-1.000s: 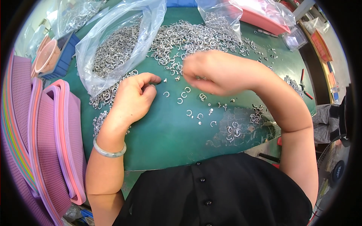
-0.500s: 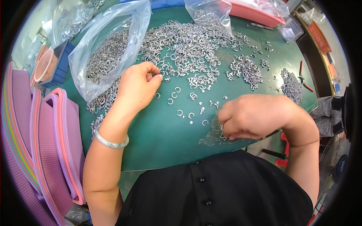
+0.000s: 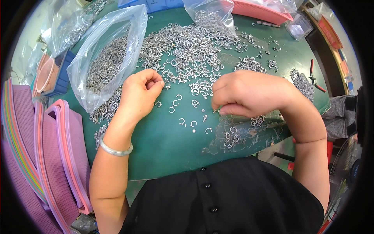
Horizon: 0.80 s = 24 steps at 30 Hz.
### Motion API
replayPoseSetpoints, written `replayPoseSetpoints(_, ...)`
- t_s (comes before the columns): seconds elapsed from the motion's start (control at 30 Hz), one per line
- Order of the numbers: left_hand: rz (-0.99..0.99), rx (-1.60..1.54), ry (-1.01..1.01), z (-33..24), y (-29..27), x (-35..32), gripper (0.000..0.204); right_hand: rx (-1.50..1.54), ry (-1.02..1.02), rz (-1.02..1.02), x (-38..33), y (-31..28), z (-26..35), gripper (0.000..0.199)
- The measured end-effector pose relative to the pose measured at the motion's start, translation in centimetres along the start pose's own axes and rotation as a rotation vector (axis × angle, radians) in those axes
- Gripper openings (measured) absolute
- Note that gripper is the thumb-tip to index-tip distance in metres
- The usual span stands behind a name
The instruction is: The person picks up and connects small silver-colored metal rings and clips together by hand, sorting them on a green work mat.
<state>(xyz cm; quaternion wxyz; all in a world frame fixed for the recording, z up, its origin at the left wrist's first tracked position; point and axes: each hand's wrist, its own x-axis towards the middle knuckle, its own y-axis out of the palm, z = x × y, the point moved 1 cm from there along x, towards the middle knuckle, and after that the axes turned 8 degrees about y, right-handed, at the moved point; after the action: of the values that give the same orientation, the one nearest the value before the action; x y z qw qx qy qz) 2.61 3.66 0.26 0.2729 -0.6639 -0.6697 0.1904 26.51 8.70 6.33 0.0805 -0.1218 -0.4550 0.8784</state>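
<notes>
Small silver C-shaped metal rings form a large heap (image 3: 183,50) on the green table. My left hand (image 3: 141,93) is at the heap's near left edge, thumb and forefinger closed in a pinch. What lies between those fingertips, if anything, is too small to make out. My right hand (image 3: 247,91) hovers right of the heap with its fingertips pinched, their contents hidden. Between and below my hands lie several loose rings (image 3: 175,103) and tiny studs (image 3: 205,117). A small cluster of rings (image 3: 231,138) rests on clear film near the table's front edge.
An open clear plastic bag (image 3: 107,62) of rings stands left of the heap. Smaller piles (image 3: 302,84) and red-handled pliers (image 3: 313,78) lie at the right. Purple baskets (image 3: 64,156) stack at the left; a pink tray (image 3: 261,12) stands at the back.
My right hand has moved up and left from the front cluster, uncovering the rings there. My left hand stays pinched near the heap. The view has shifted slightly.
</notes>
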Motion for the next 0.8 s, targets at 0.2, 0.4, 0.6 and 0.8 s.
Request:
replayPoseSetpoints(0.2, -0.084, -0.164, 0.077, 0.5, -0.4, -0.6, 0.005, -0.073, 0.062, -0.108, 1.7, -0.3, -1.1, 0.011)
replayPoseSetpoints(0.4, -0.049, -0.818, -0.252, -0.2, -0.9, -0.9, 0.009, -0.168, 0.085, -0.363, 5.5, 0.5, -2.6, 0.006)
replayPoseSetpoints(0.6, -0.052, -0.823, -0.221, -0.4, -0.6, -1.1, 0.011, -0.217, 0.212, -0.380, 9.2, 1.1, -2.6, 0.008)
replayPoseSetpoints(0.8, 0.005, -0.781, -0.242, -0.3, -0.7, -1.1, 0.011, -0.224, 0.240, -0.339, 10.1, 1.2, -3.1, 0.007)
